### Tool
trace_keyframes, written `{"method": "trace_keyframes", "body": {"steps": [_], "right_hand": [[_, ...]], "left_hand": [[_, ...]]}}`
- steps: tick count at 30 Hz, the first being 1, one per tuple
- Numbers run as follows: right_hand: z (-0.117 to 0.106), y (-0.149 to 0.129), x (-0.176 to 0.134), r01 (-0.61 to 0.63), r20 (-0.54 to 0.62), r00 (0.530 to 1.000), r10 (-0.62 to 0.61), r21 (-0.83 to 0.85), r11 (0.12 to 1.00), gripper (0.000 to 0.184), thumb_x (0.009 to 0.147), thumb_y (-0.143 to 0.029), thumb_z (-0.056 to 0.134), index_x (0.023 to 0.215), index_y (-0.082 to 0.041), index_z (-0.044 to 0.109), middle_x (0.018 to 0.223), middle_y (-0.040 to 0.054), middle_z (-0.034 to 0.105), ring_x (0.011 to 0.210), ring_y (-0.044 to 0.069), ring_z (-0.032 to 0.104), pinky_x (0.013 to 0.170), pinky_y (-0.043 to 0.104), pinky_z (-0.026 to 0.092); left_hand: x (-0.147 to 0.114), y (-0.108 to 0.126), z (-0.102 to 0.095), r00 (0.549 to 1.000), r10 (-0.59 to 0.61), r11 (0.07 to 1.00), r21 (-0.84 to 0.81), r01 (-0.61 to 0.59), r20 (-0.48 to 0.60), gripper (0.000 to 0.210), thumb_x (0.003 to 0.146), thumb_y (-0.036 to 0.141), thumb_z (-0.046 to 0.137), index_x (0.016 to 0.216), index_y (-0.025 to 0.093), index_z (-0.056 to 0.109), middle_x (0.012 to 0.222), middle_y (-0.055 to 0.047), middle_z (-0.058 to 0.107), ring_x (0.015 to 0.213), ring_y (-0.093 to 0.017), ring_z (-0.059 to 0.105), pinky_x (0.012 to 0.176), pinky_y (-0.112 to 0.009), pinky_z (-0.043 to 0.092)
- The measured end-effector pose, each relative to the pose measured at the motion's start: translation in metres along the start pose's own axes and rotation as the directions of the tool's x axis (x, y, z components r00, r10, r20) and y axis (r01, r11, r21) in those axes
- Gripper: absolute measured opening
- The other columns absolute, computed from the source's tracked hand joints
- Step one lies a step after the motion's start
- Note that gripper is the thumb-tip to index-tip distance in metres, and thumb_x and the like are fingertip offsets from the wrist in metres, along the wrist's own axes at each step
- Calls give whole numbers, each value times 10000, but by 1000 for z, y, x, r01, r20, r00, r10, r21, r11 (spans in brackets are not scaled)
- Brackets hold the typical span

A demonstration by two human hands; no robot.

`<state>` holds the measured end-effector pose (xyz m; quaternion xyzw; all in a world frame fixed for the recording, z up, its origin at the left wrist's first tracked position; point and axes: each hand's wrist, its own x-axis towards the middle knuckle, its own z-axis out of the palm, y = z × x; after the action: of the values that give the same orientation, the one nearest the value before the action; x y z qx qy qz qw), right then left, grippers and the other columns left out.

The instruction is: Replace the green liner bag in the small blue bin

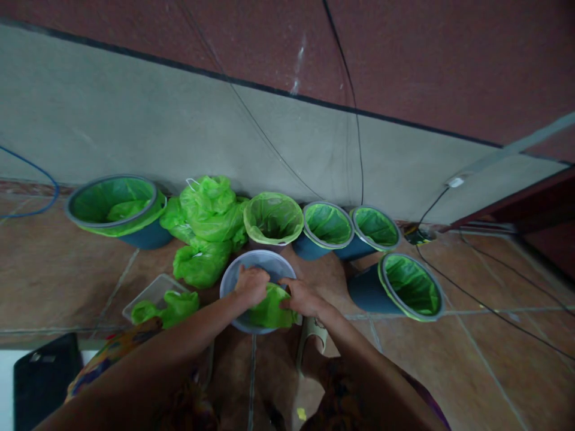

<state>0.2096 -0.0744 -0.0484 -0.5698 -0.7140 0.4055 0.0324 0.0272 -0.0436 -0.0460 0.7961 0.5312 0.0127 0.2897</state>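
Grip pinched: our right hand (303,298) holds a green bin liner (271,310) at the pale bin (258,258); our left hand (251,284) curls over it, hold unclear.

Our bin looks only partly lined; five lined bins (375,293) surround it. Leftward, a clear tray (154,288) holds loose green plastic (179,306), near stuffed green bags (209,222).

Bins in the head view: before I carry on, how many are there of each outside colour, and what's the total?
Blue bins with grey rims: 4
Dull brownish-looking bin, its rim covered by a green liner: 1
Pale bin with a green bag over its near edge: 1
Total: 6
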Motion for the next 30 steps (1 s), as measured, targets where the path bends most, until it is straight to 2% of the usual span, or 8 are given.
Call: {"method": "trace_keyframes", "body": {"steps": [5, 7, 10, 14, 17, 22, 27, 30], "right_hand": [[-20, -3, -11, 100, 359, 930, -75, -50, 994, 392, 642, -286, 854, 984, -173, 697, 865, 5, 705, 769, 174, 624, 669, 247, 449], [-21, -6, -12, 112, 294, 949, -118, 37, 993, 457, 702, -406, 825, 1064, -174, 672, 915, 15, 702, 777, 172, 620, 672, 254, 451], [-12, -10, -4, 75, 18, 997, -76, 70, 995, 484, 800, -523, 721, 1123, -169, 654, 951, 39, 691, 808, 180, 614, 690, 271, 444], [8, -11, 12, -18, -172, 984, 34, 94, 995, 163, 865, -319, 638, 889, -170, 698, 731, -4, 645, 698, 146, 560, 632, 242, 387], [12, -9, 16, -29, -220, 975, 46, 80, 996, 145, 836, -176, 585, 727, -176, 681, 650, -16, 620, 660, 131, 545, 607, 229, 358], [-17, 3, 10, -185, -219, 960, 174, -32, 982, 195, 843, -179, 575, 801, -184, 765, 754, 38, 726, 714, 160, 631, 621, 242, 388], [-34, 14, 6, -410, -211, 908, 363, -264, 873, 201, 843, -241, 622, 858, -172, 809, 905, 142, 771, 838, 248, 703, 682, 297, 455], [-22, 13, 12, -386, -223, 916, 335, -257, 886, 243, 826, -257, 662, 1011, -182, 801, 988, 145, 774, 906, 276, 718, 728, 316, 489]], "left_hand": [[2, -8, -21, 985, 139, 970, 215, -116, -98, 257, 805, 51, 509, 812, 151, 746, 1097, -159, 682, 1172, -354, 540, 1109, -632, 227], [2, -8, -20, 969, 223, 951, 242, -192, -109, 268, 830, 83, 505, 880, 179, 750, 1143, -126, 676, 1172, -324, 538, 1102, -601, 265], [2, -3, -13, 954, 279, 944, 211, -252, -109, 241, 843, 138, 526, 947, 191, 737, 1192, -107, 664, 1185, -310, 536, 1087, -573, 311], [1, 1, -4, 964, 236, 958, 195, -210, -121, 216, 842, 159, 551, 998, 169, 700, 1185, -117, 665, 1169, -310, 556, 1050, -532, 371], [2, -2, -3, 988, 72, 979, 197, -45, -133, 262, 848, 108, 539, 1068, 135, 681, 1168, -151, 678, 1140, -314, 594, 1021, -481, 409], [9, -23, -17, 977, -187, 961, 189, 204, -103, 305, 898, 29, 445, 1080, 53, 689, 1059, -212, 706, 1014, -330, 685, 911, -431, 485], [13, -43, -35, 967, -249, 947, 193, 255, -55, 286, 922, 69, 449, 1050, 23, 701, 1062, -245, 705, 1009, -346, 687, 843, -429, 504], [14, -43, -32, 969, -244, 948, 200, 246, -36, 268, 909, 74, 471, 1011, 47, 717, 1054, -222, 713, 1026, -335, 672, 868, -428, 486]]}}
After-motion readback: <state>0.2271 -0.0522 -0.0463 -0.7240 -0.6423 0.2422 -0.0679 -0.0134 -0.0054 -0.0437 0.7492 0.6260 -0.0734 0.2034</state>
